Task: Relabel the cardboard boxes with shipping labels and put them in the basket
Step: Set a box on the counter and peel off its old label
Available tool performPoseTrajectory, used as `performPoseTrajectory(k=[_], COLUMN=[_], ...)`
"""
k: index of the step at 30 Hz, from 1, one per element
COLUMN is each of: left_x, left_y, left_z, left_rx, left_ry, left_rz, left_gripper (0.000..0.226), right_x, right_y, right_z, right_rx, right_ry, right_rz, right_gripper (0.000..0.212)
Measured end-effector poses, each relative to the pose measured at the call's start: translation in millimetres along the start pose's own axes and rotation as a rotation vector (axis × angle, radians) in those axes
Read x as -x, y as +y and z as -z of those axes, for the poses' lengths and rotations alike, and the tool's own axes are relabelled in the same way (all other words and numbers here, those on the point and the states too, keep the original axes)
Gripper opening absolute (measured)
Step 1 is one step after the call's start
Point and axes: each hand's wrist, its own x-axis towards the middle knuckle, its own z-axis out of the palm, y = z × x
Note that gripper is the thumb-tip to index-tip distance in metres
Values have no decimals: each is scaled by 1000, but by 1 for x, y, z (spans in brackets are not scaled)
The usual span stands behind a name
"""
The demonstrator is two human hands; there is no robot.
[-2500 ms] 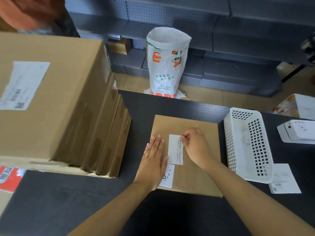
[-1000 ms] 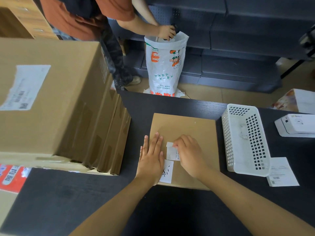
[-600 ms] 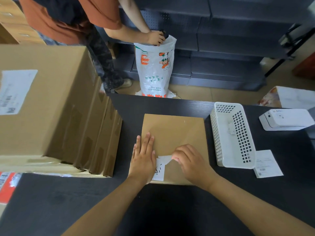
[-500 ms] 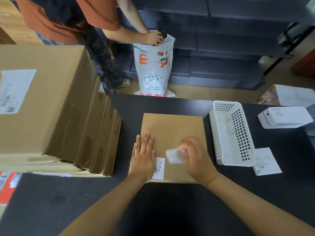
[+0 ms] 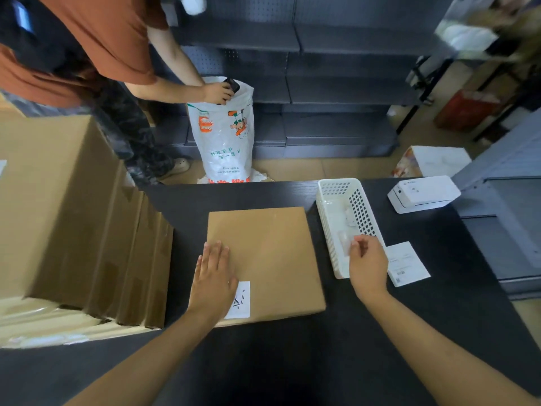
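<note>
Cardboard box (image 5: 263, 259), flat and brown, is lying near the middle of the black table (image 5: 292, 361), just left of the white basket (image 5: 330, 230). A far larger stack of cardboard cartons (image 5: 73, 224) is standing at the table's left end, and behind the table a person in a rust-coloured shirt (image 5: 111, 33) is reaching into a white printed sack (image 5: 225, 142) on the floor. The box is being held down by the left hand (image 5: 213, 276), laid flat with fingers straight and close together, beside a small white sticker (image 5: 241, 300) at the near edge. A white label printer (image 5: 421, 193) is sitting at the far right. The right hand (image 5: 366, 265) is being held over the basket's near end; its fingers are curled, and a pale, blurred peeled label (image 5: 344, 243) is being pinched at the fingertips. A fresh shipping label (image 5: 407, 263) is lying on the table just right of the basket.
</note>
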Motion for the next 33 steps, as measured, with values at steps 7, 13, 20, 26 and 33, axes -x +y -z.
performPoseTrajectory(k=[7, 13, 20, 26, 33], left_x=[-7, -1, 10, 12, -16], left_y=[43, 75, 106, 126, 175], left_z=[18, 12, 8, 10, 24], left_rx=[-53, 4, 31, 19, -118], left_ry=[33, 72, 91, 76, 28], left_rz=[59, 174, 305, 308, 96], left_gripper=[43, 43, 40, 45, 52], right_x=[-55, -86, -88, -95, -95], right_y=[57, 80, 93, 74, 54], right_z=[25, -15, -7, 16, 54], right_rx=[293, 661, 918, 750, 608], right_ry=[-173, -465, -758, -736, -661], right_rz=[-61, 168, 457, 468, 525], right_gripper=[22, 14, 25, 28, 29])
